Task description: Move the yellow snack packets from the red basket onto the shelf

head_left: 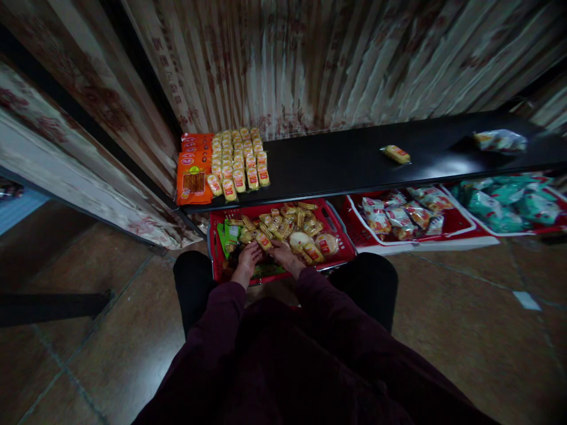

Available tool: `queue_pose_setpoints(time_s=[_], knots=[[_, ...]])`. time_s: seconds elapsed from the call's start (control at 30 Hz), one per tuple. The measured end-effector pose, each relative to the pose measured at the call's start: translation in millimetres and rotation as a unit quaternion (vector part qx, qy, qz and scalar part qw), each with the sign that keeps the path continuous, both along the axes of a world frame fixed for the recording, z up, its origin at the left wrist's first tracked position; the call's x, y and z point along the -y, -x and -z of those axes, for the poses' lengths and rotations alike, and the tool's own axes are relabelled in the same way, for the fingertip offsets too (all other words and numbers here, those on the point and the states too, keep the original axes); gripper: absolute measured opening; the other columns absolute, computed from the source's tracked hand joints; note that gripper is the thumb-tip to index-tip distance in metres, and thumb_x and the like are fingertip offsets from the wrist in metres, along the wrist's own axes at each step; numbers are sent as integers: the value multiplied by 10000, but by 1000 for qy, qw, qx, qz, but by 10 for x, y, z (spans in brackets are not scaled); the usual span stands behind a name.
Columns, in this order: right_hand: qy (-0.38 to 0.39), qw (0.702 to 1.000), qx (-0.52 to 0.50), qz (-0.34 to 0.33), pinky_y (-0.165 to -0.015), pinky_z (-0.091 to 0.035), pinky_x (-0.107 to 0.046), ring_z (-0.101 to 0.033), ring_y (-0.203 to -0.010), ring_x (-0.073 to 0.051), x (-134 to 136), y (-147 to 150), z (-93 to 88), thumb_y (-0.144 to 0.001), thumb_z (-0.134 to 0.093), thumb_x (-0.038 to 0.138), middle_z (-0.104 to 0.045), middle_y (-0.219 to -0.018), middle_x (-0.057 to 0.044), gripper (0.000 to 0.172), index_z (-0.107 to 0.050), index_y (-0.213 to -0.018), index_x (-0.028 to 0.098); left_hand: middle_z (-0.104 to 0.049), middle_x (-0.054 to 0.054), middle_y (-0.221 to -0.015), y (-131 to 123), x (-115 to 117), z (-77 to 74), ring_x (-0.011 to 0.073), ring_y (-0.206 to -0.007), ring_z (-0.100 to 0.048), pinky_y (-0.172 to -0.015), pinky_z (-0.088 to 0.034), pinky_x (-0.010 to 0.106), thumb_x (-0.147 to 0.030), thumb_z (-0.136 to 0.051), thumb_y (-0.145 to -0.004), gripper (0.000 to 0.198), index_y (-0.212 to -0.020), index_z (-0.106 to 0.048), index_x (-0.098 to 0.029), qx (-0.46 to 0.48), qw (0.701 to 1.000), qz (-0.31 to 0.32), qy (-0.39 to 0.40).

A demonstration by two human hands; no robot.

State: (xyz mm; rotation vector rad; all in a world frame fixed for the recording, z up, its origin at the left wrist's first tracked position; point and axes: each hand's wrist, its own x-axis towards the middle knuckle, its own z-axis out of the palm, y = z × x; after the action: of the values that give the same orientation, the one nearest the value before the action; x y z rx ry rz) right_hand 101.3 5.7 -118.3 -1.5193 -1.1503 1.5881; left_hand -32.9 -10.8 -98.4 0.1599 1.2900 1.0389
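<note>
Both of my hands are over a red plastic basket [348, 236] filled with small wrapped snacks. A wrapped snack cake [264, 241] with a yellow body and an orange-red label lies between my fingertips. My left hand [248, 257] grips its left side, and my right hand [283, 254] holds it from the right. Around them in the basket are more wrapped cakes [313, 252], green packets [230, 233] at the left and round pale packets [301, 239] at the right. On the black shelf [319, 165] just beyond, similar cakes [239, 159] stand in tight rows.
Orange snack packets [194, 177] fill the shelf's left end. A lone wrapped cake [396, 154] and a clear-wrapped pack [500, 141] lie farther right. Another red basket [465, 227] and one with teal packets [514, 203] stand below. Pleated curtains [283, 71] hang behind.
</note>
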Motion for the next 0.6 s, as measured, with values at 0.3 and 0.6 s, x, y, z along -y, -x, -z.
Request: queue_pose_setpoints(time_s=[0.3, 0.6], knots=[[51, 997, -37, -34, -720, -523, -258, -626, -750, -123, 29, 36, -164, -760, -623, 256, -704, -907, -33, 286, -661, -1031, 177, -679, 13, -914, -22, 44, 26, 95, -699, -604, -691, -446, 223, -207, -668, -682, 645, -1302, -505, -282, -44, 996, 69, -23], [61, 998, -31, 16, -774, -539, -307, -639, -801, -148, 18, 64, -108, -775, -639, 271, -703, -1010, -56, 314, -650, -1079, 191, -662, 31, -973, -24, 38, 34, 100, -761, -612, -702, -458, 215, -100, -667, -656, 587, -1219, -570, -234, -52, 997, 38, -32]])
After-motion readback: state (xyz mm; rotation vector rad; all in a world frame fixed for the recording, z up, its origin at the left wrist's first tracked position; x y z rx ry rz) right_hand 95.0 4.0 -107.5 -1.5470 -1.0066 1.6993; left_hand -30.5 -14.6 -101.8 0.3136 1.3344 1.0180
